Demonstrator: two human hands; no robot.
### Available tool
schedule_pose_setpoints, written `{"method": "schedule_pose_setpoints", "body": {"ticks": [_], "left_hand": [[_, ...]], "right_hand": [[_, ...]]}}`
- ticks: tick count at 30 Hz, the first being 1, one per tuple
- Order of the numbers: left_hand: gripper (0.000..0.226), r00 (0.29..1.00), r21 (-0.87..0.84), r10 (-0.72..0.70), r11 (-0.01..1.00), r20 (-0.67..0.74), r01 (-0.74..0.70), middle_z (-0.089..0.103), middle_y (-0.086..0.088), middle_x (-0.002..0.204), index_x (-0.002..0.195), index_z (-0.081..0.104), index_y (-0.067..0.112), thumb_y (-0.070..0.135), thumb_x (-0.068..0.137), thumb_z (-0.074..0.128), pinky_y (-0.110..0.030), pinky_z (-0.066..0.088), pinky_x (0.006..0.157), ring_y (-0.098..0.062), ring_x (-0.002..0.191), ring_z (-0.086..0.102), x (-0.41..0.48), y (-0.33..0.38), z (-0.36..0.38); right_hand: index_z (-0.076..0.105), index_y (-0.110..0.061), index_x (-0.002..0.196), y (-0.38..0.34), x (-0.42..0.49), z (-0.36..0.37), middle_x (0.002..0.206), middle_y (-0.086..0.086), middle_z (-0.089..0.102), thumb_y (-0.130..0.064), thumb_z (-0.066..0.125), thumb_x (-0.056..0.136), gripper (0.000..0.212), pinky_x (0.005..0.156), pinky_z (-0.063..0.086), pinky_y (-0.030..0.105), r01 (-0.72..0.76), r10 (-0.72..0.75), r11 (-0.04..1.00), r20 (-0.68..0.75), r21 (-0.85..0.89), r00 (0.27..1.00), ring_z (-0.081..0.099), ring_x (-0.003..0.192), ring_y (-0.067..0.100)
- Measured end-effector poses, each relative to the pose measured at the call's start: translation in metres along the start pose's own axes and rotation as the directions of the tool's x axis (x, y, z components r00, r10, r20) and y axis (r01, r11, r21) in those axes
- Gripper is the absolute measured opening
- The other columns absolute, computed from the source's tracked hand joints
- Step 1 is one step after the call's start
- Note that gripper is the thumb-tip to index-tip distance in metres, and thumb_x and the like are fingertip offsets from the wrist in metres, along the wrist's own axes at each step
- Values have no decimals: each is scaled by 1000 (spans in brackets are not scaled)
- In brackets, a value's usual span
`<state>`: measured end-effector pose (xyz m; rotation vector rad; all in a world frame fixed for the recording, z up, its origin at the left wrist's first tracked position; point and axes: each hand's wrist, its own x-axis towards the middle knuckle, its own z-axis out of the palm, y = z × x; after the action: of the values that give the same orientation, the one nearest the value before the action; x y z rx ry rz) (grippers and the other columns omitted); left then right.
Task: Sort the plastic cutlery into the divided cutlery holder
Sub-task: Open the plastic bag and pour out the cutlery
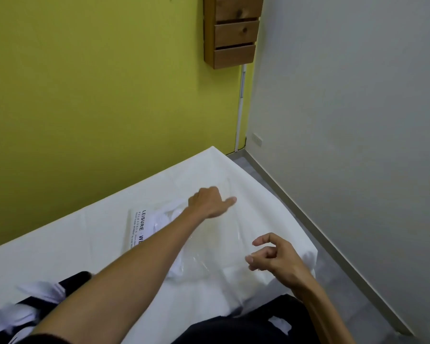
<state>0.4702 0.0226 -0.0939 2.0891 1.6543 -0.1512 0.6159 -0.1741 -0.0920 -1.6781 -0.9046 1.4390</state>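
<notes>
A view from a head-worn camera, looking down at a table covered with a plain white cloth [97, 234], set against a yellow-green wall [97, 83] on the left and a pale grey wall [358, 95] on the right. A wooden slatted wall rack [232, 31] hangs near the corner where the two walls meet.

The person's left hand [210, 202] reaches forward across the middle of the table, fingers curled into a loose fist, thumb pointing out to the right. It rests on or just above a clear plastic bag [209, 247] that lies flat on the cloth; whether the fingers grip the bag cannot be told. The bag is hard to see against the white, showing only by its glossy creases.

Under the left forearm lies a white printed card or packet with black lettering that reads "LEISURE" [140, 227], with white plastic cutlery [169, 216] blurred just beside it, inside or under the plastic.

The right hand [274, 256] hovers near the table's right edge, fingers bent and partly apart, thumb and forefinger close together, holding nothing that can be seen.

At the lower left, more white plastic cutlery pieces [23, 311] sit in a dark divided holder [77, 281], blurred and partly cut off by the edge of the view
</notes>
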Motion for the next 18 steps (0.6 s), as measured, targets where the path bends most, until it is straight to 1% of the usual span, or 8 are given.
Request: {"method": "schedule_pose_setpoints", "body": {"ticks": [2,3,5,6,8,13,15,18], "left_hand": [[46,998,-52,17,999,63,-14,69,-4,99,98,67,12,55,87,55,-34,45,73,-31,99,65,-7,-1,12],[38,997,-109,19,994,72,-11,68,-3,88,86,66,12,49,86,55,-32,44,69,-30,94,66,-10,-1,16],[39,998,-227,-2,974,61,16,58,0,71,67,54,16,50,87,53,-31,42,64,-29,82,66,-16,0,21],[44,998,-258,-17,966,53,30,53,1,66,63,48,18,54,88,52,-30,39,61,-26,73,61,-19,2,21],[50,999,-243,-21,969,41,31,46,3,61,61,42,18,58,88,51,-28,34,56,-20,60,50,-25,6,21],[32,997,-257,5,966,71,14,48,-2,65,66,44,15,40,84,54,-30,37,60,-22,63,51,-32,10,19],[31,998,-285,14,959,56,2,48,-2,64,65,43,15,39,82,53,-31,38,60,-21,62,52,-32,9,14],[28,999,-335,31,942,39,-16,50,-3,63,64,47,16,40,78,53,-32,37,60,-21,61,49,-35,9,4]], "right_hand": [[61,-6,107,-3,2,-2,79,19,75,-11,82,79,35,73,56,27,2,-1,1000,36,-28,999,75,79,29],[62,-7,107,-4,3,-3,80,18,76,-11,82,80,34,75,56,29,2,0,999,52,-44,999,75,79,28],[63,-7,106,-7,5,-6,81,17,76,-9,82,79,33,80,56,34,-4,10,998,89,-63,996,75,82,29],[63,-6,105,-9,6,-8,82,17,76,-7,82,79,32,83,55,36,-7,15,998,108,-70,994,75,84,30],[64,-4,103,-12,8,-10,82,18,76,-6,82,78,31,87,56,36,-9,23,996,149,-94,989,74,86,31],[65,-6,102,-20,13,-20,86,15,77,-16,83,79,32,96,53,38,-18,81,973,266,-230,960,74,91,27],[66,-7,104,-26,18,-20,87,10,78,-29,81,82,35,93,54,39,-28,82,973,229,-230,970,75,88,24],[66,-10,102,-32,40,-7,85,3,78,-49,75,83,44,79,58,37,-51,52,984,3,-172,999,76,77,21]]}}
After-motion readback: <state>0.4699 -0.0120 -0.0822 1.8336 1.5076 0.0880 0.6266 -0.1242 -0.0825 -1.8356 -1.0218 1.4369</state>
